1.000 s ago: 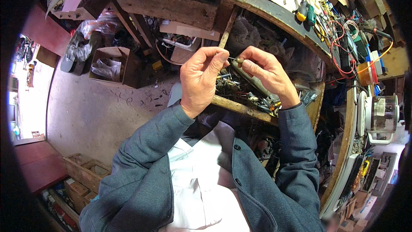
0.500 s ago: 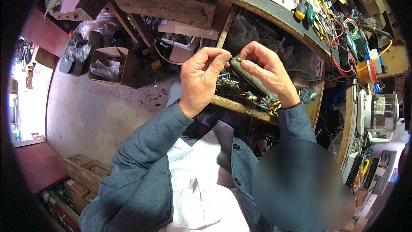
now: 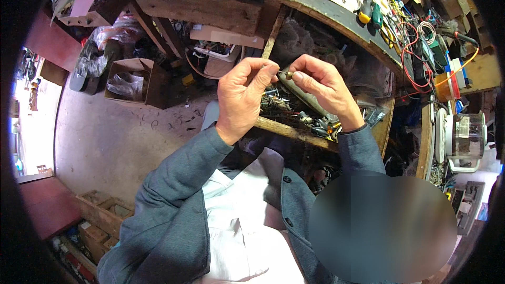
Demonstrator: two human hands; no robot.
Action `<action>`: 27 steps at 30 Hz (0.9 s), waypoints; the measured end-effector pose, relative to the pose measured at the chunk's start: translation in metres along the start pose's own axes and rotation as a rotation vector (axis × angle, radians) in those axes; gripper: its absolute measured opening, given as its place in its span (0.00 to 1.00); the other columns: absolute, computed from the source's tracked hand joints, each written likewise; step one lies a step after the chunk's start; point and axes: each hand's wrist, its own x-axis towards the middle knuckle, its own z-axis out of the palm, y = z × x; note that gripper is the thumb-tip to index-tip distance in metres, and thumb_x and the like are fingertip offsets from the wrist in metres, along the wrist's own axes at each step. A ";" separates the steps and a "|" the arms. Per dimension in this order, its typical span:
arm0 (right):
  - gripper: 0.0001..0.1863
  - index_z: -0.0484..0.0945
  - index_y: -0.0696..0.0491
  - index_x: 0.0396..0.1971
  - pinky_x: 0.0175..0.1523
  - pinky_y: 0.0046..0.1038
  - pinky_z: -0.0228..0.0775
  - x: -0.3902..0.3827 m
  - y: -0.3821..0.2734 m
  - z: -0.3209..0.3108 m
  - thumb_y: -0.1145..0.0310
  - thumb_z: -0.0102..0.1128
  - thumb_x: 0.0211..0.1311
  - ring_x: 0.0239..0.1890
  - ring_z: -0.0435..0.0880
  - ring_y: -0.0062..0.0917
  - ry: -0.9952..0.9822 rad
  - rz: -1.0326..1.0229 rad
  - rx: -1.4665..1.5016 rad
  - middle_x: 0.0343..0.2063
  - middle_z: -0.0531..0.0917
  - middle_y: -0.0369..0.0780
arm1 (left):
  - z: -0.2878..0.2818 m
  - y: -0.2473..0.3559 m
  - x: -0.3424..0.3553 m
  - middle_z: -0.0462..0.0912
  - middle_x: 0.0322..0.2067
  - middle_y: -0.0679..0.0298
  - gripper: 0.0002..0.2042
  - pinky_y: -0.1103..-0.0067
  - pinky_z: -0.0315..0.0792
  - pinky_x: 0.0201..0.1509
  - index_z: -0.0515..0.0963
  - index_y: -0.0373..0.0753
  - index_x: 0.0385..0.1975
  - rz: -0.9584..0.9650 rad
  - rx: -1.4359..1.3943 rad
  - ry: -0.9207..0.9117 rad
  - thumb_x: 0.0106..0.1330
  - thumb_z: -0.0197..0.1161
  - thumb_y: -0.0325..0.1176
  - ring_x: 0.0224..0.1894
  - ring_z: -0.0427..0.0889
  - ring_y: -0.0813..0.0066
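Both of my hands are raised close together over a wooden drawer (image 3: pixel 294 135) full of tools and loose metal parts. My left hand (image 3: pixel 243 94) is closed in a pinch of thumb and forefinger; what lies between the fingertips is mostly hidden. Facing it, my right hand (image 3: pixel 326 85) pinches a small brass-coloured piece (image 3: pixel 289 75) by its end. A thin sliver seems to span the narrow gap between the two pinches, too small to name. Below the right hand, a long greenish-grey tube-like thing (image 3: pixel 309 99) lies slantwise across the drawer's contents.
The bench edge (image 3: pixel 315 4) arches above the drawer. Pliers and screwdrivers (image 3: pixel 377 17) lie on it, with red test leads (image 3: pixel 407 66) farther right. A glass jug (image 3: pixel 468 135) stands at the right. At left, an open cardboard box (image 3: pixel 150 81) sits on the floor.
The fingertips have drawn slightly apart, and the brass-coloured piece shows more clearly in my right hand. The whole view has shifted a little.
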 end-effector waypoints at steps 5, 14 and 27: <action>0.11 0.78 0.58 0.41 0.36 0.18 0.63 0.002 -0.001 0.001 0.65 0.59 0.74 0.31 0.68 0.11 0.010 0.005 -0.001 0.28 0.74 0.28 | 0.000 -0.001 0.000 0.85 0.32 0.67 0.07 0.85 0.75 0.40 0.81 0.34 0.44 0.043 -0.046 0.112 0.75 0.62 0.31 0.33 0.81 0.85; 0.10 0.79 0.58 0.47 0.42 0.17 0.71 0.002 0.003 0.005 0.68 0.58 0.75 0.35 0.77 0.12 -0.089 0.020 0.399 0.33 0.81 0.32 | -0.001 0.000 0.004 0.87 0.43 0.61 0.11 0.81 0.79 0.51 0.78 0.31 0.54 -0.044 0.006 -0.128 0.76 0.59 0.27 0.43 0.84 0.79; 0.12 0.79 0.61 0.50 0.51 0.26 0.79 0.002 -0.004 0.011 0.69 0.55 0.77 0.42 0.86 0.23 -0.172 -0.065 0.088 0.39 0.86 0.39 | -0.002 0.004 0.002 0.89 0.39 0.62 0.10 0.82 0.80 0.41 0.86 0.33 0.47 -0.110 -0.044 -0.149 0.67 0.69 0.26 0.37 0.85 0.81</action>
